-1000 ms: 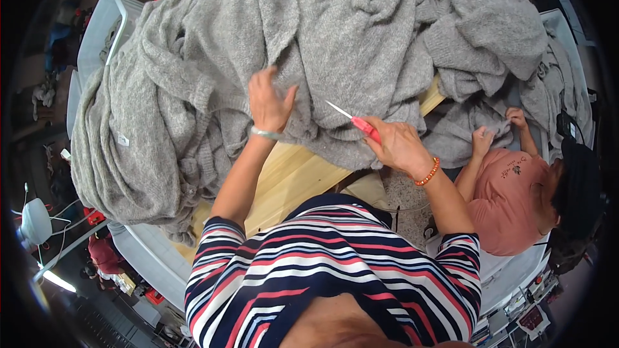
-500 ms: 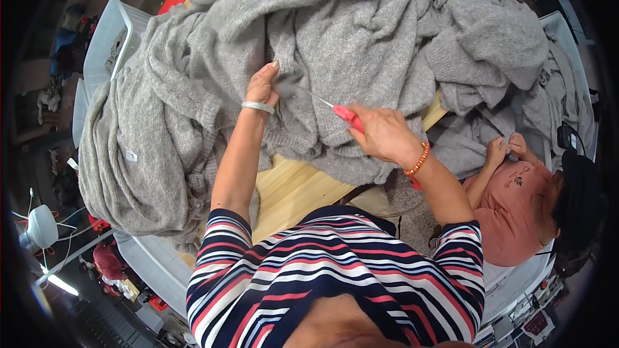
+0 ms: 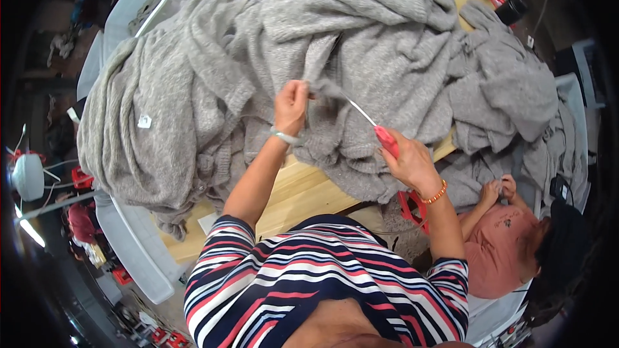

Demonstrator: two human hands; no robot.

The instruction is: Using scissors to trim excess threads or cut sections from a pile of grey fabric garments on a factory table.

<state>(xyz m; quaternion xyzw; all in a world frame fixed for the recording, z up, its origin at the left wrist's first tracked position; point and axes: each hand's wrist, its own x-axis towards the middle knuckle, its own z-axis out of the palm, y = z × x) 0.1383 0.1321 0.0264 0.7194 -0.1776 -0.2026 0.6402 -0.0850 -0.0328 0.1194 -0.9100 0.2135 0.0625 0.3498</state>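
Note:
Grey knitted garments (image 3: 393,71) lie heaped in front of me. My right hand (image 3: 414,166) is closed round the red handle of a tool (image 3: 385,138) with a thin metal shaft; its exact kind is not clear. The shaft slants up and left toward my left hand. At its far end is a blurred wisp of grey yarn (image 3: 330,87). My left hand (image 3: 291,108) is closed in a pinch at the other end of this wisp, above the garments; the pinched bit is mostly hidden.
Below the heap shows the light wooden tabletop (image 3: 293,196). Pale plastic bins stand at the far left (image 3: 169,0) and near left (image 3: 132,245). On the right sits another person (image 3: 500,245), both hands at grey fabric. A red stool (image 3: 412,211) stands beyond the table edge.
The view has shifted, so the heap appears lower. The blurred grey wisp still lies between my left hand and the tool's tip. My right hand keeps the red-handled tool.

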